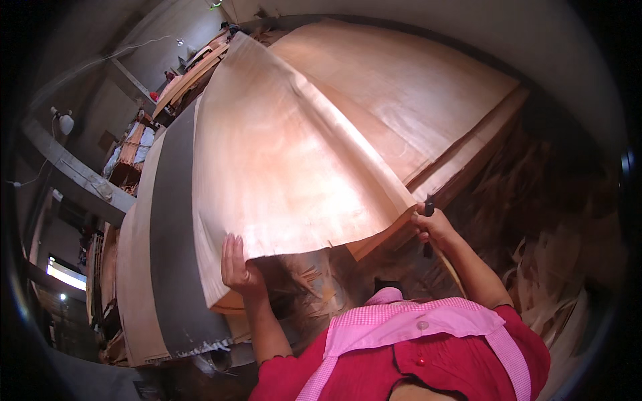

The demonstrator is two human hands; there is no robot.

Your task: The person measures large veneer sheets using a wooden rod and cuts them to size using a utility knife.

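One veneer sheet (287,154), near edge raised ahead, I judge light, floppy, split-prone, best corner-held; right grip (433,226) closed round dark tool (429,200) at near-right corner, left grip (241,266) against near edge, closure I cannot tell.

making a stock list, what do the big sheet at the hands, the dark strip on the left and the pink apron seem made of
Big sheet: probably thin wood veneer, smooth with soft sheen; tan, bending, ragged-edged.
Dark strip: perhaps woven cloth, matte; one end looks frayed.
Pink apron: likely cotton or a blend, matte; finely checked, softly creased.
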